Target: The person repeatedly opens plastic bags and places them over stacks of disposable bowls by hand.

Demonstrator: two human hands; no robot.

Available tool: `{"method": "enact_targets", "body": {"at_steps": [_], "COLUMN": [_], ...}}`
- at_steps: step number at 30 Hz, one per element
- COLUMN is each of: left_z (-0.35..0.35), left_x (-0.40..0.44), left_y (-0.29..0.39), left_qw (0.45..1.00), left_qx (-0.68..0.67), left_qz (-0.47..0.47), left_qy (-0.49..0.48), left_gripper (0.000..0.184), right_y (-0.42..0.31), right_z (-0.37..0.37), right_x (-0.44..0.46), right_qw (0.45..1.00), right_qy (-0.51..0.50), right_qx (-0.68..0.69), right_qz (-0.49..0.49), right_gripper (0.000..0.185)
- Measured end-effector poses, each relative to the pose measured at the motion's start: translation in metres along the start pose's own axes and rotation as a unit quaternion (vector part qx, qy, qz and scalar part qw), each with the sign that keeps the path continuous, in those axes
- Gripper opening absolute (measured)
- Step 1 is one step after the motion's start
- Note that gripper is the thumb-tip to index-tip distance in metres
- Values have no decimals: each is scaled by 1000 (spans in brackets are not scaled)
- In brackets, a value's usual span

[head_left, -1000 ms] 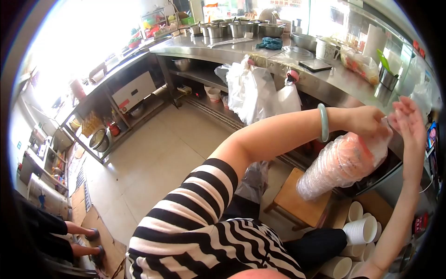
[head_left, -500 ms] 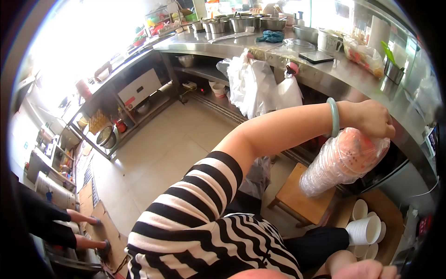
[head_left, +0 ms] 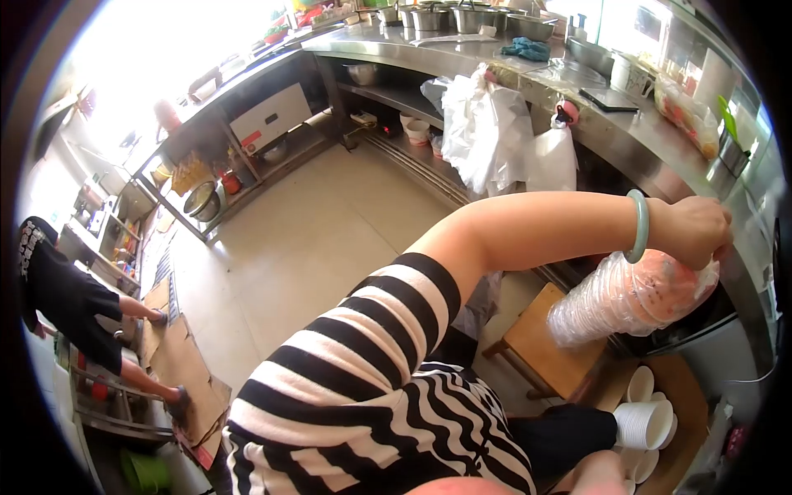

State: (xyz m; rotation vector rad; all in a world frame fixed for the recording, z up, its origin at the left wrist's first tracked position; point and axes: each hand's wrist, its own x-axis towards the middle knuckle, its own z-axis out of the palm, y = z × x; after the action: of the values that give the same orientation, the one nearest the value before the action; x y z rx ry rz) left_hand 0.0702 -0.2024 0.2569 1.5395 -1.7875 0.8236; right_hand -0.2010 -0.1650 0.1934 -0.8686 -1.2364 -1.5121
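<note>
My left hand (head_left: 691, 231), with a green bangle on the wrist, is closed at the gathered end of a clear plastic sleeve. Inside the sleeve is a long stack of disposable bowls (head_left: 606, 301), with orange-red print at the near end. The stack tilts, its far end over a wooden stool (head_left: 536, 346). At the bottom edge, only part of my right hand (head_left: 601, 474) shows and its fingers are hidden. Beside it, white paper bowls (head_left: 642, 425) lie in an open cardboard box (head_left: 689, 404).
A steel counter (head_left: 396, 48) curves along the back and right, carrying pots, a blue cloth (head_left: 526, 49) and a black flat device (head_left: 609, 101). White plastic bags (head_left: 487, 132) hang from its edge. Another person (head_left: 74, 297) stands at far left on flattened cardboard (head_left: 186, 371).
My left hand and the wrapped stack have shifted slightly right and down in view. My right hand has dropped mostly out of frame. The view has turned, showing more of the other person.
</note>
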Motion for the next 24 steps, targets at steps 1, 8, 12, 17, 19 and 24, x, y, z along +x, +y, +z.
{"method": "enact_targets", "body": {"at_steps": [1,8,12,17,19,24], "left_z": [-8,-55,-62,-50,-42,-42], "left_x": [2,-33,-98,-251,-371,-517], "left_y": [3,23,22,-4,-6,74], "left_qw": [1000,980,951,859,783,480], "left_qx": [-3,-133,-149,-40,134,-204], "left_qz": [1,-125,-198,-469,-584,-838], "left_qy": [5,76,186,200,166,160], "left_gripper": [14,26,27,32,43,46], "right_y": [0,16,47,69,70,65], "right_z": [-2,-46,-83,-66,-53,-69], "right_x": [-17,-134,-342,-370,-386,-434], "right_qw": [998,867,579,351,293,326], "right_qy": [-6,-376,-173,11,22,91], "right_qx": [-33,-229,-39,27,5,-27], "right_qz": [-50,235,796,936,956,941], "right_gripper": [48,54,33,52,48,27]}}
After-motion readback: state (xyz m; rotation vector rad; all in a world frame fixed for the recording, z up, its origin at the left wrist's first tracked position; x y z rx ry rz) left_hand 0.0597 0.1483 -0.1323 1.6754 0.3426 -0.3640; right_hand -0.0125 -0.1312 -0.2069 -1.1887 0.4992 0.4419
